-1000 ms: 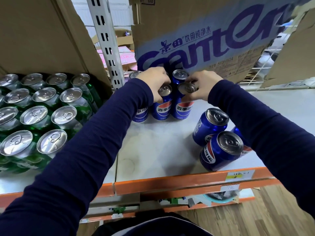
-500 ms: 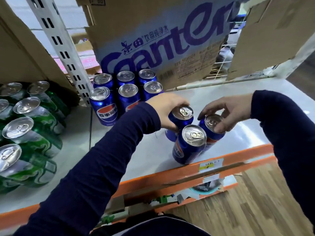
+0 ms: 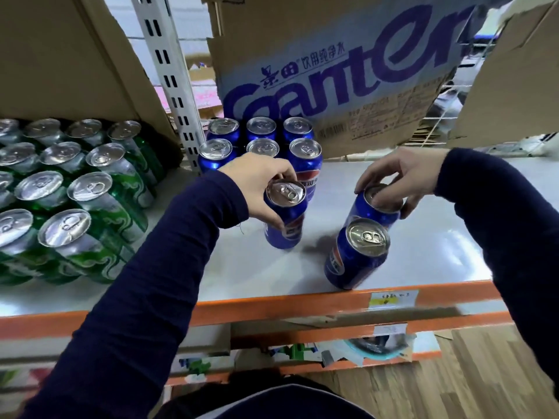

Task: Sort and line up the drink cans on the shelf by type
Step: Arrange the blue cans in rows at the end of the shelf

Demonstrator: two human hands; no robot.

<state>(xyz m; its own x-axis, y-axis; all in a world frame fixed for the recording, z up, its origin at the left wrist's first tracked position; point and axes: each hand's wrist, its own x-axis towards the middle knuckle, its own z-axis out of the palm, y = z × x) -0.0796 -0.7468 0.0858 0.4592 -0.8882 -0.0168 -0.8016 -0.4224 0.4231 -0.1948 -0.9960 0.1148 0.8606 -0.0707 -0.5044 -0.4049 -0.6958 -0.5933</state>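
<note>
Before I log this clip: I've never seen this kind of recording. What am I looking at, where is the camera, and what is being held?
No machine here: a person wears one camera on the head, looking forward and down at their own two bare hands in dark sleeves. The left hand has its fingers closed around the top of an upright blue can. The right hand grips the rim of a second blue can. A third blue can stands free near the orange shelf edge. Behind, six blue cans stand in two rows of three. Green cans are grouped on the left. A printed cardboard box hangs overhead.
</note>
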